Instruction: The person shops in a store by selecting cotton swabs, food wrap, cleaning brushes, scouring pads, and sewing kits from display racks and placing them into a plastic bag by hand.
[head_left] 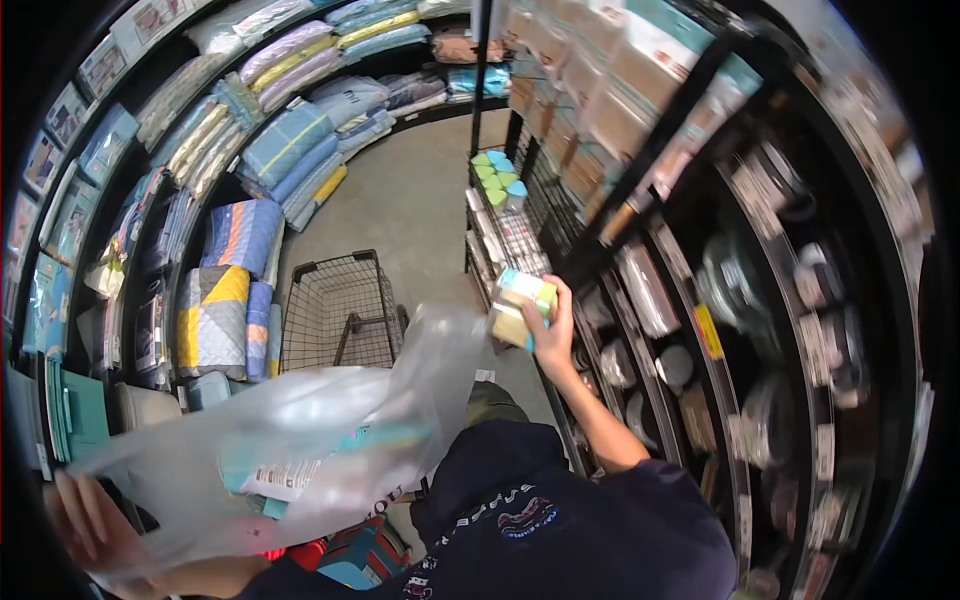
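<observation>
My right hand [555, 335] grips a small boxy pack [520, 308] with blue, green and yellowish sides, in front of the right-hand rack. What is inside it I cannot make out. At the lower left, my left hand [90, 525] holds the edge of a large translucent plastic bag [400, 385], its fingers curled at the film. The bag stretches across my front toward the pack, its upper right end close beside it. Through the film shows a teal and white package [290, 475], blurred.
A black wire shopping cart [335, 290] stands ahead on the grey floor [410, 190]. Folded quilts [215, 310] fill the left shelves. A wire rack with green- and blue-topped containers [497, 178] stands right of the aisle. Pans and lids [735, 280] line the right shelves.
</observation>
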